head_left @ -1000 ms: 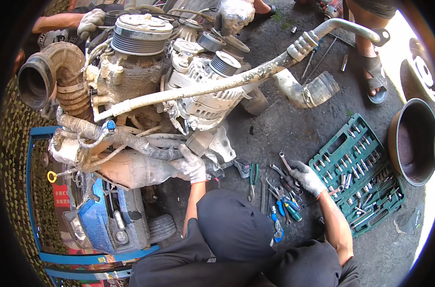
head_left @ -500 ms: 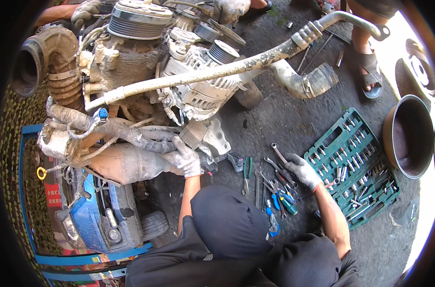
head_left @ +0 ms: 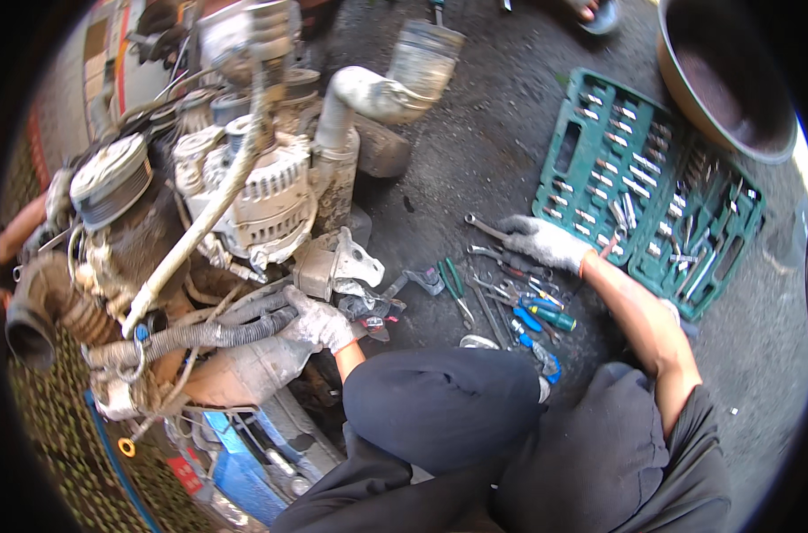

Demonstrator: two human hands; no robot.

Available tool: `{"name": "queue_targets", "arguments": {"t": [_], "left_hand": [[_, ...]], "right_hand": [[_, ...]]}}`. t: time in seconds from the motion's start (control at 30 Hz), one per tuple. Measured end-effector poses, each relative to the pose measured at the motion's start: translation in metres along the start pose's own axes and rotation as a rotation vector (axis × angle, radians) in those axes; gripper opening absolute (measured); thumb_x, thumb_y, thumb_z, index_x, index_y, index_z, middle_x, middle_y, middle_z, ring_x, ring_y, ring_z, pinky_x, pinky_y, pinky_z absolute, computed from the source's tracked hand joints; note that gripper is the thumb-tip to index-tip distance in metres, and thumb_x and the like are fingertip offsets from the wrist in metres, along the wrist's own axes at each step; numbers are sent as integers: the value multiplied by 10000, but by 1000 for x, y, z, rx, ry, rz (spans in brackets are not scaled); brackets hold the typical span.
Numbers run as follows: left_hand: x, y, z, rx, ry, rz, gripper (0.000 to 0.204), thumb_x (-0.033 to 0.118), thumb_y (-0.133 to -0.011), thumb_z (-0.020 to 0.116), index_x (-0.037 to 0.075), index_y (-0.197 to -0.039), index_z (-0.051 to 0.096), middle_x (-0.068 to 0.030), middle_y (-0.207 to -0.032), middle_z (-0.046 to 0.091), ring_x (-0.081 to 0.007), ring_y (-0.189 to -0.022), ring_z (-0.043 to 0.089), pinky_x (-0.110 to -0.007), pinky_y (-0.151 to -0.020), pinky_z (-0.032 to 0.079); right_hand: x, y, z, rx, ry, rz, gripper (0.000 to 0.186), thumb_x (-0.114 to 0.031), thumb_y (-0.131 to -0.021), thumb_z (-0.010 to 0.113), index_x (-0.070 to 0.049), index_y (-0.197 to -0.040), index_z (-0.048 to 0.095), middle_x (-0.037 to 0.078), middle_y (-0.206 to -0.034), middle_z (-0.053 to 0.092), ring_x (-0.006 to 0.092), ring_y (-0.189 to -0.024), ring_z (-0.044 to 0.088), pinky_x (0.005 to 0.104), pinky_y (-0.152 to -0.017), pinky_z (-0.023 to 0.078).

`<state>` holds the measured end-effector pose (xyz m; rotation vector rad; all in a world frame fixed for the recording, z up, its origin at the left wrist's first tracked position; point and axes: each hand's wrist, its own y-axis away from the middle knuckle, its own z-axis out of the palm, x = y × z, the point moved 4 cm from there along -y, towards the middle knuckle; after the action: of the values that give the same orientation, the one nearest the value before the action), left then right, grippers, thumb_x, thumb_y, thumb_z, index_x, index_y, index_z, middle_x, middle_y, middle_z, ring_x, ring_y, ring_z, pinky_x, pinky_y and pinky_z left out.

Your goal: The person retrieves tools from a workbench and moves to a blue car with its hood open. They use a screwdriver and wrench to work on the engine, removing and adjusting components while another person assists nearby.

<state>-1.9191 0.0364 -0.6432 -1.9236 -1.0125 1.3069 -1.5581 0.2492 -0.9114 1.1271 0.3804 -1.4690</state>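
Note:
My left hand [head_left: 322,322], in a pale work glove, lies with fingers spread against the dirty engine. It is beside the end of a corrugated hose [head_left: 199,335] and the metal exhaust section [head_left: 253,366]. My gloved right hand [head_left: 546,242] is low over the ground, its fingers closed around a wrench [head_left: 484,226] whose end sticks out to the left. Just below it lie more wrenches [head_left: 488,254], pliers with green handles [head_left: 454,282], a green-handled screwdriver [head_left: 553,316] and blue-handled tools [head_left: 525,318].
An open green socket set case [head_left: 559,147] lies to the right, with a large round basin [head_left: 732,142] behind it. The engine's alternator [head_left: 266,200] and a bent pipe [head_left: 368,89] stand far left. Another person's gloved hand [head_left: 59,195] touches the engine's far left side.
The whole view has turned and shifted, so the engine appears tilted and the socket case higher. My left hand stays against the engine, and my right hand stays at the wrench.

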Motion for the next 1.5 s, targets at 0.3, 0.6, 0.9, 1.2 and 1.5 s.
{"name": "queue_targets", "arguments": {"t": [0.3,0.6,0.9,1.2,1.5], "left_hand": [[1,-28,-14,-552,744,-33,568,120,-1031,489,131,-1598,446,-127,-977,670,-210,-747,641,-340,-664,534],[-4,-35,-28,-783,116,158,634,441,-1060,555,94,-1575,425,-177,-1572,486,-275,-1380,497,-449,-1185,414],[-47,-24,-3,-711,440,-173,528,391,-1089,564,76,-1509,505,-151,-1442,604,-232,-1205,586,-388,-1120,443],[-40,-15,8,-659,965,-638,612,450,-1094,563,29,-1534,500,-116,-1515,577,-232,-1323,540,-403,-1185,381],[-85,0,28,-567,589,324,464,204,-1147,410,33,-1576,451,-98,-1467,621,-161,-1316,588,-295,-1192,365]], "right_hand": [[-5,9,-2,-14,-125,104,532,-291,-1067,631,-2,-1505,544,79,-905,724,129,-730,677,312,-651,534],[4,4,-4,-9,-77,85,562,-323,-1085,623,-32,-1550,503,89,-1039,736,135,-862,683,323,-772,556],[-2,5,-7,38,-39,37,580,-369,-1042,591,-28,-1509,544,215,-1257,727,334,-1175,696,415,-1019,515],[-5,2,-6,-9,-50,71,566,-369,-1055,591,-59,-1525,534,220,-1286,705,327,-1217,678,408,-1055,495],[-13,4,-7,11,-62,64,507,-326,-1102,608,-18,-1500,542,166,-1235,704,235,-1139,666,365,-1008,505]]}}
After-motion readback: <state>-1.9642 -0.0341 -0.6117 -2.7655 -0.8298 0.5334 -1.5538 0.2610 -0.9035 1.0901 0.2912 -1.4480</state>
